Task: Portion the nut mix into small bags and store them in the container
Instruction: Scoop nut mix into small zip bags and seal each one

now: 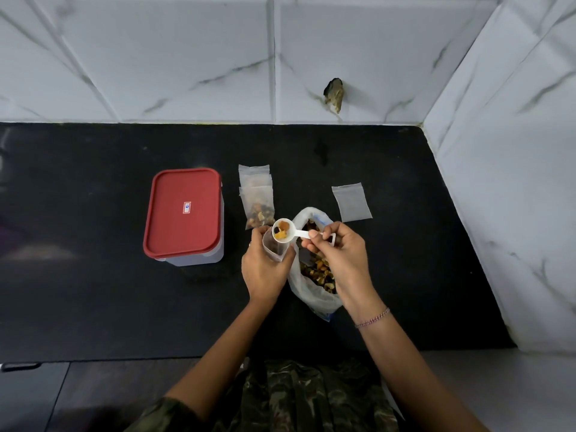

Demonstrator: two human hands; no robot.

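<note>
The black desk [93, 307] runs up to a white marbled wall. The mix bag [308, 294], a large clear bag lying open near the desk's middle and heaped with nuts and dried fruit, serves as the landmark.

Well to the left of the mix bag stands the container [199, 258], clear-walled, with its red lid [184, 213] on.

The left hand [265, 269] is just left of the mix bag, its fingers curled round a small bag [274, 247] held upright with the mouth open. The right hand [339, 254] hovers over the mix bag and pinches the handle of a white scoop [285, 233]; a thin bracelet [372, 318] circles that wrist.

Beyond the mix bag and slightly left lie the filled bags [257, 204], overlapping, with mix showing through the nearer one. Beyond it to the right lies an empty bag [352, 202], flat and apart.

The scoop's bowl, holding a few pieces, sits over the small bag's mouth, just left of the mix bag.
</note>
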